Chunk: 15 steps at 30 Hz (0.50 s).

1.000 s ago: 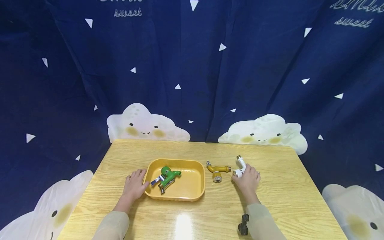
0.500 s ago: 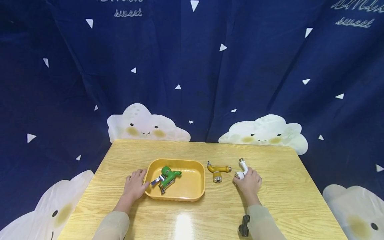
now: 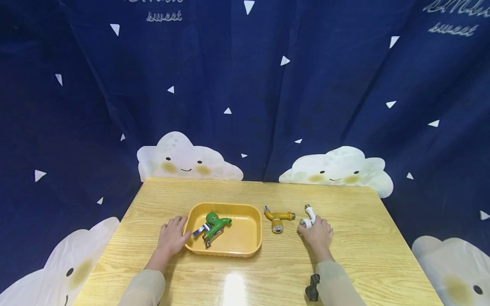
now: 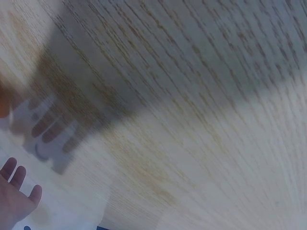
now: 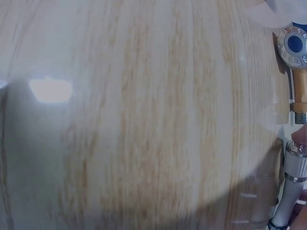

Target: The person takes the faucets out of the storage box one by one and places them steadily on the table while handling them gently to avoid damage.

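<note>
A white faucet [image 3: 309, 216] with a metal threaded end is gripped by my right hand [image 3: 317, 231] on the table's right side. In the right wrist view, part of the white faucet [image 5: 294, 170] shows at the right edge with fingers against it. My left hand [image 3: 173, 235] rests at the left side of a yellow tray [image 3: 245, 250], its thumb touching the rim. In the left wrist view, the fingers look relaxed and fairly straight. A green faucet [image 3: 216, 224] with a metal lever lies inside the tray. Between tray and right hand lies a yellow faucet [image 3: 278, 216].
The wooden table [image 3: 283, 272] carries all of these things. A dark object [image 3: 312, 287] sits by the right sleeve, near the front. Behind the table hangs a navy curtain [image 3: 252, 85] with clouds and triangles.
My right hand and the white faucet have shifted slightly to the right, and the faucet's threaded end sits a little differently. My left hand, the tray and the other faucets stay put.
</note>
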{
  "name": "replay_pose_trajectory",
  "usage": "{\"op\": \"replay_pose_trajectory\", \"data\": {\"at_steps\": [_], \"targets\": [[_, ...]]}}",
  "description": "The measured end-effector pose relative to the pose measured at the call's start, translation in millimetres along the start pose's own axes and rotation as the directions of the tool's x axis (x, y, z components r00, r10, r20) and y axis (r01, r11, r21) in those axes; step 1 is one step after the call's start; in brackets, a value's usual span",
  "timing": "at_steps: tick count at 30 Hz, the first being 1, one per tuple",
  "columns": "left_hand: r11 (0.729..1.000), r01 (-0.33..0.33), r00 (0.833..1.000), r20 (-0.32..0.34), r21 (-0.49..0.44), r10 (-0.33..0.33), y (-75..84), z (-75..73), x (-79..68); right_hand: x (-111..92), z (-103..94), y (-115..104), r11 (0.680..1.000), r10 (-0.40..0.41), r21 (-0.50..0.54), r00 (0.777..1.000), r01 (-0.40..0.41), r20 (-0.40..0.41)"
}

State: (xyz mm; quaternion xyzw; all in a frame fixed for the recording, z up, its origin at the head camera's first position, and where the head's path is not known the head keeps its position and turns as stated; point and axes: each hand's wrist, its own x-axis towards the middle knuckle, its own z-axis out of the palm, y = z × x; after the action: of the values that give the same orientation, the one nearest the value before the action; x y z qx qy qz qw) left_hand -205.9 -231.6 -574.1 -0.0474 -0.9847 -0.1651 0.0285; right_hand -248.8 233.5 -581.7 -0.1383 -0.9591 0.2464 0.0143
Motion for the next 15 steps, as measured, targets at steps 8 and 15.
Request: {"op": "replay_pose_trajectory", "data": {"at_steps": [8, 15], "targets": [[1.0, 0.0, 1.0, -0.001, 0.003, 0.0, -0.1, -0.8, -0.3, -4.9, -1.1, -4.1, 1.0, -0.018, 0.005, 1.0, 0.018, 0.009], [1.0, 0.0, 1.0, -0.007, -0.001, 0.0, 0.0, -0.5, -0.5, -3.1, 2.4, -17.6, 0.992, -0.106, 0.062, 0.989, 0.113, -0.108]]}}
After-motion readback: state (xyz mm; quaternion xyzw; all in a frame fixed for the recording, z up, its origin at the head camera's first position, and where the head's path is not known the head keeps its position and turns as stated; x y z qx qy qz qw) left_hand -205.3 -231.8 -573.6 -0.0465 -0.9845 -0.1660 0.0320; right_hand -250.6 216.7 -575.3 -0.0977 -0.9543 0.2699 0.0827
